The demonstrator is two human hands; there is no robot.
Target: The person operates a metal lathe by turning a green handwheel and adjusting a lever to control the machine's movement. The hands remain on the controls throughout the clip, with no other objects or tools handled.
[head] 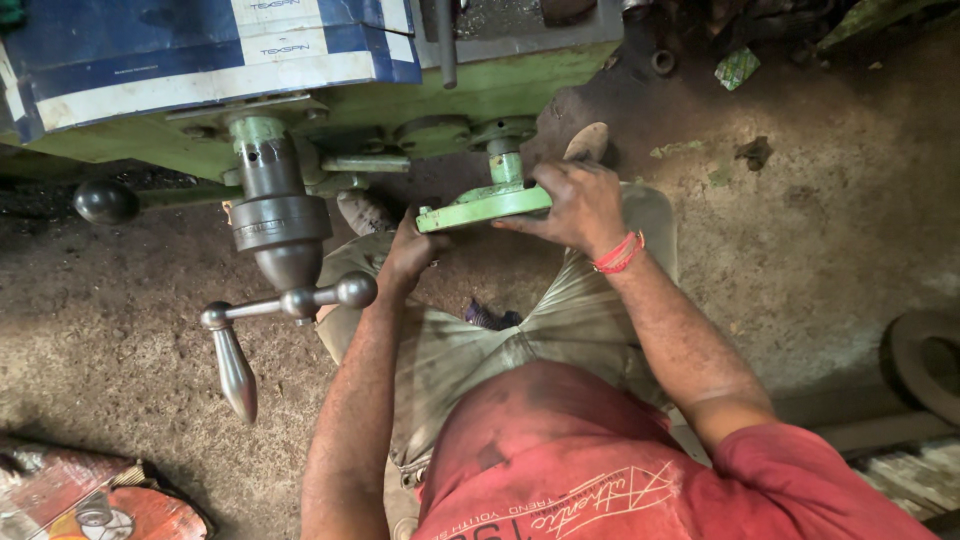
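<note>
While the green machine [480,95] fills the top of the view above the dirt floor [800,220], a grey steel spindle housing [275,215] hangs from it with a crank handle [240,345] below. Just right of that sits a green handwheel [480,205] on a short shaft. The right hand [575,205] is curled over its right rim, gripping it; the left hand [410,250] is closed under its left edge, touching it.

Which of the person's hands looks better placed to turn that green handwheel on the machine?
Probably the right hand: it lies over the green handwheel's rim, fingers wrapped on its edge. The left hand only touches the wheel's near end from below.
</note>
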